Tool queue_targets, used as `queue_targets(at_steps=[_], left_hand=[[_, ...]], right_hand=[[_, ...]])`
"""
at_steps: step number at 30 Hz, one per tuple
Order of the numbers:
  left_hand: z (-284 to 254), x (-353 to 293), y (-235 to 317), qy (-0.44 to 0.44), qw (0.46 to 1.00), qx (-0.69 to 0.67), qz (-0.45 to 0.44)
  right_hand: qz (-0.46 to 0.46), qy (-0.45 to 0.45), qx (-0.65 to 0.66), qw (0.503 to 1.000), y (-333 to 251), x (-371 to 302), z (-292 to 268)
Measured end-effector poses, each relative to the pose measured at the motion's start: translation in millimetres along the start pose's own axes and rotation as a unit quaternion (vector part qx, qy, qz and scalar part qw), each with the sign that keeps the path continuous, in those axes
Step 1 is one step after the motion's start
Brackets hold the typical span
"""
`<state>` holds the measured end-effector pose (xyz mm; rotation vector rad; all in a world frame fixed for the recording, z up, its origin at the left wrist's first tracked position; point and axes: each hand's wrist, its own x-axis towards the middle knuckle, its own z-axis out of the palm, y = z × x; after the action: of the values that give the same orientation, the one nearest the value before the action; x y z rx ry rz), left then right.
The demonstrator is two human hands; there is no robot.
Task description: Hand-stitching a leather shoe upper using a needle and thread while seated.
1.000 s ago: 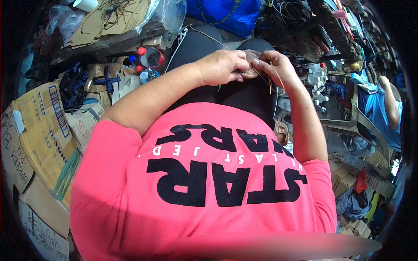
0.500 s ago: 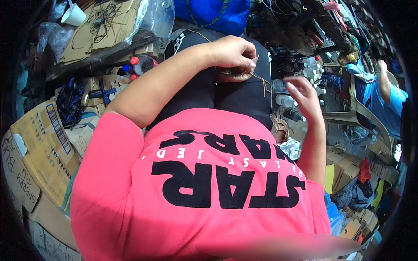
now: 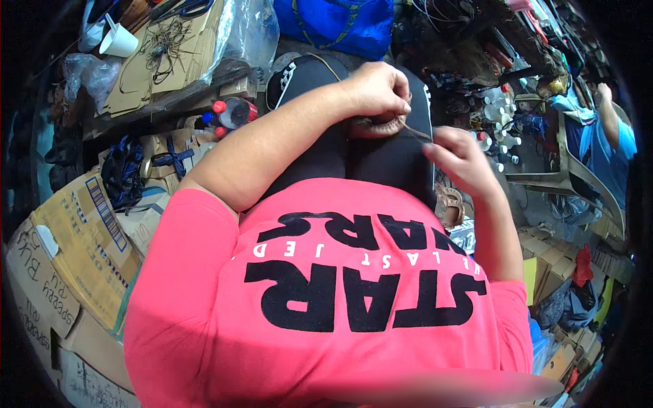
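On my lap, my left hand (image 3: 379,90) is closed over a brown leather piece (image 3: 378,128) with a gathered, stitched-looking edge, like part of a shoe. A thin tan lace (image 3: 413,130) runs from that piece toward my right hand (image 3: 461,158). The fingers of my right hand are pinched on the lace, slightly blurred, just off my right thigh. Another strand of cord (image 3: 328,66) trails beyond my left wrist. The left hand covers most of the leather piece.
A second brown leather piece (image 3: 449,206) lies by my right hip. Bottles (image 3: 500,119) stand to the right, near a plastic chair (image 3: 578,173) and another person's blue sleeve (image 3: 605,153). Cardboard with laces (image 3: 166,47) and a white cup (image 3: 119,41) are far left; boxes (image 3: 81,238) stack nearer.
My right hand has come inward to the left and now pinches the lace, which hung loose before and is now drawn out straight. My left hand stays on the leather piece.
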<state>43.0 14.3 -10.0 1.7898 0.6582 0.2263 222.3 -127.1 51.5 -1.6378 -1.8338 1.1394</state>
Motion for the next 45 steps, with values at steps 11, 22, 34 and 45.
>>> queue_targets(at_steps=[11, 22, 34, 45], left_hand=[[-25, -2, 0, -0.157, 0.979, -0.118, -0.049], [-26, -5, 3, -0.186, 0.976, -0.106, -0.050], [-26, 2, -4, -0.209, 0.972, -0.108, -0.017], [-27, 9, -5, -0.217, 0.974, -0.029, 0.050]], right_hand=[[0.000, 0.073, -0.060, 0.995, -3, 10, 10], [-0.011, 0.068, -0.158, 0.985, -13, 26, 12], [-0.007, 0.061, -0.075, 0.995, 3, 31, 13], [0.012, -0.049, 0.189, 0.981, 55, 42, 4]])
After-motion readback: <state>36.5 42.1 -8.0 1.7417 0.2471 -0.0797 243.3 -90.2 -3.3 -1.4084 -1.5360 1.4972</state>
